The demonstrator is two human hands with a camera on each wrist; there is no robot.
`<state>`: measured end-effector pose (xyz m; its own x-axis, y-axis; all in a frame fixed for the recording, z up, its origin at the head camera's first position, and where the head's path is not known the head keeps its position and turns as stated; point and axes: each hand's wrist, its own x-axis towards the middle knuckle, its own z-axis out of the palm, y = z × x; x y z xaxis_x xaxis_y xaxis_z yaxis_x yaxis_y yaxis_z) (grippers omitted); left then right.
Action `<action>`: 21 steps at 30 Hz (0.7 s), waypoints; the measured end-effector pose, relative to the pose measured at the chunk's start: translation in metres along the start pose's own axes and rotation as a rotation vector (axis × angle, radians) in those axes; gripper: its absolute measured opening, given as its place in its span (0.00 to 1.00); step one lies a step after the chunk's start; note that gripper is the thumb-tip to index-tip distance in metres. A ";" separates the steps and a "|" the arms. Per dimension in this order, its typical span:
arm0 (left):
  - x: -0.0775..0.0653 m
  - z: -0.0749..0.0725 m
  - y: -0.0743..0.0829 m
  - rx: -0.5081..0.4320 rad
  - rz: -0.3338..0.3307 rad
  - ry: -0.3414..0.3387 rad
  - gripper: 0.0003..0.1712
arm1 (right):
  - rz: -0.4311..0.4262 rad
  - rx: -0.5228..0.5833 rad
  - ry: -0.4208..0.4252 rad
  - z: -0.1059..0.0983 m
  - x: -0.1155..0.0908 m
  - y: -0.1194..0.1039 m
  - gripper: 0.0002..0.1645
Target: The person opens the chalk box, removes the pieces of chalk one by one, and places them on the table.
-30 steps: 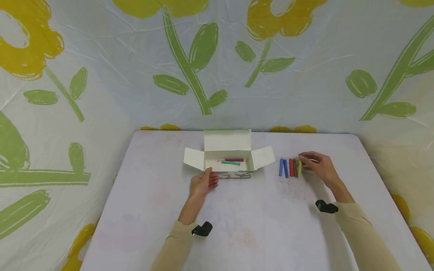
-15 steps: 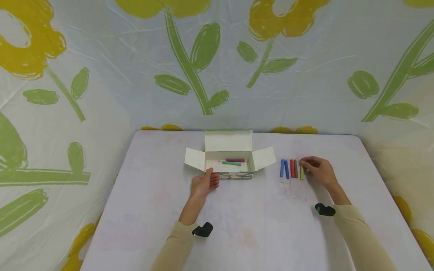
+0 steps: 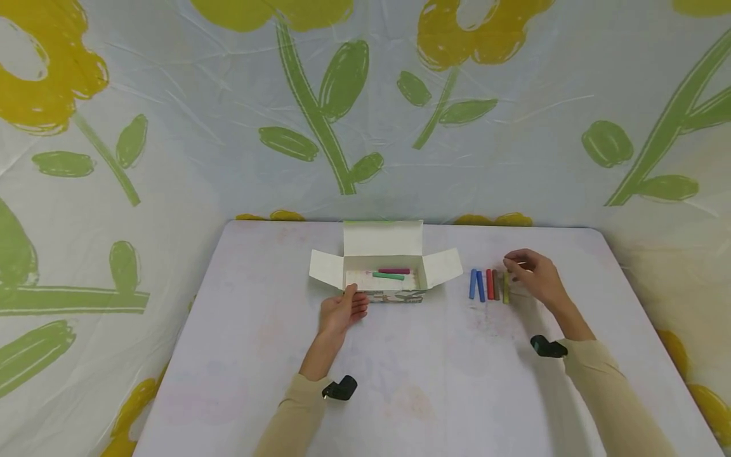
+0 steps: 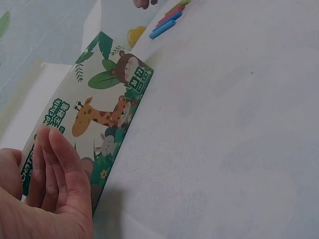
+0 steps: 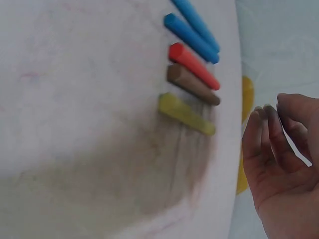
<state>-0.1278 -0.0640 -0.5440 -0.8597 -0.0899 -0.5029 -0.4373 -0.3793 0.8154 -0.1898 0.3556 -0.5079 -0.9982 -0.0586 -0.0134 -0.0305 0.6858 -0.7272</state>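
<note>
A white chalk box [image 3: 384,238] with animal pictures stands open, its flaps spread. My left hand [image 3: 338,314] pinches its front wall near the left corner, thumb over the rim and fingers along the printed outside. Inside lie a magenta chalk [image 3: 394,271] and a green chalk [image 3: 388,276]. To the right of the box, a row of chalks rests on the table: two blue chalks [image 5: 192,39], a red chalk [image 5: 194,66], a brown chalk [image 5: 192,83] and a yellow-green chalk [image 5: 187,114]. My right hand [image 3: 539,279] hovers beyond the yellow-green one, fingers loosely bent with nothing in them.
The pale table [image 3: 434,381] bears faint coloured smudges, with chalk dust below the row. Its back edge runs just behind the box, against a flower-printed cloth [image 3: 514,158] that also hangs at both sides.
My right hand was at the yellow-green chalk, which shifted slightly away from the brown one. It has let go and lifted away toward the back. My left hand keeps its place on the box.
</note>
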 end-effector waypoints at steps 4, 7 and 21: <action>0.000 -0.001 -0.001 -0.001 0.011 -0.008 0.23 | -0.061 0.002 0.008 -0.004 0.003 -0.011 0.23; 0.001 0.000 -0.002 -0.005 0.016 -0.007 0.23 | -0.086 0.011 0.010 -0.005 0.005 -0.019 0.22; -0.001 0.001 0.000 -0.007 0.011 0.009 0.21 | -0.263 0.058 -0.001 0.000 0.014 -0.077 0.15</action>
<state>-0.1276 -0.0632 -0.5432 -0.8619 -0.1019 -0.4968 -0.4264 -0.3848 0.8186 -0.2010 0.3016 -0.4523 -0.9562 -0.2305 0.1806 -0.2861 0.6041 -0.7438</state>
